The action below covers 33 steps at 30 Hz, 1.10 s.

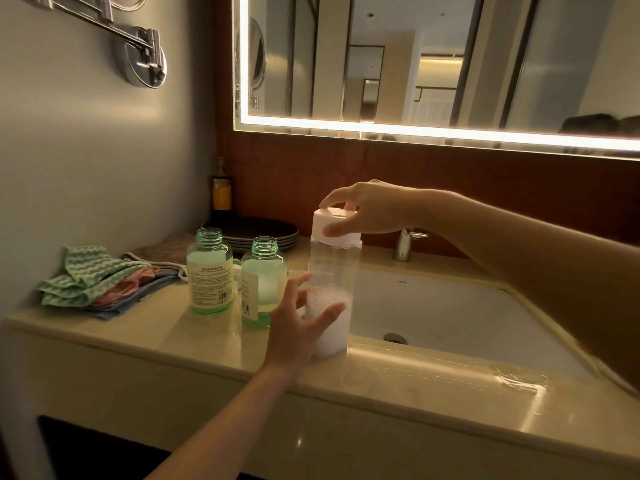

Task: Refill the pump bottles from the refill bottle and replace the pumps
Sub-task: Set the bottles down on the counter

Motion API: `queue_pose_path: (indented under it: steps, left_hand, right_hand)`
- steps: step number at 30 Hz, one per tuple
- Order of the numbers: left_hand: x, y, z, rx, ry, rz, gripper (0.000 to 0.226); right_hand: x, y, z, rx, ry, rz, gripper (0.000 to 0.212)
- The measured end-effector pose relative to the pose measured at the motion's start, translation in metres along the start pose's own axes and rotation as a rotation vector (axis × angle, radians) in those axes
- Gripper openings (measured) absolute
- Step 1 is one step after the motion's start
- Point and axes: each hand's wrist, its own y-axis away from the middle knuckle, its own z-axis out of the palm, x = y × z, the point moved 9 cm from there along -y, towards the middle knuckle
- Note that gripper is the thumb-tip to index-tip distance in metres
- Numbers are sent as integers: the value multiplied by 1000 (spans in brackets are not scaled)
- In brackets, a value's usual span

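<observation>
Beige vanity surface [145, 344] under a lit mirror [415, 64], sink [467, 306] sunk in on the right. The refill bottle [332, 268] stands upright at the sink's left rim, near the front edge. Right hand [370, 209] on top, fingers [332, 199] curled round the white cap [334, 223]. Left hand [294, 327] cups the lower body, fingers spread. Two open-necked pump bottles [209, 271] stand just left, with cloths [100, 282] beyond and plates [256, 230] behind. A bare strip runs along the front edge.
</observation>
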Motion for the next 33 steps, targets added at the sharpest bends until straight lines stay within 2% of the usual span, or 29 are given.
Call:
queue_pose_path:
  steps: [4, 11, 15, 19, 21, 23, 27, 33]
  left_hand:
    - [-1, 0, 0, 0, -12, 1, 74]
    - [-3, -3, -1, 7, -24, -9, 71]
    - [0, -2, -2, 2, -10, -11, 72]
    - [0, 0, -11, -16, -6, -15, 87]
    - [-1, 3, -24, -28, -5, -15, 99]
    - [-3, 4, -46, -8, 10, -20, 101]
    - [-8, 4, -100, 86, -41, -36, 95]
    - [-34, -10, -154, 212, -49, -82, 61]
  right_hand:
    - [6, -6, 0, 60, 77, 70, 50]
    - [7, -20, -6, 166, 324, 174, 61]
    - [4, -14, -7, 274, 346, 149, 66]
    - [8, -7, -6, 233, 39, 141, 80]
    - [18, -2, -14, 358, -23, 140, 83]
    - [32, 5, -10, 443, -68, 178, 82]
    - [42, 7, 39, 286, -160, 237, 77]
    - [31, -12, 90, 233, -248, 233, 75]
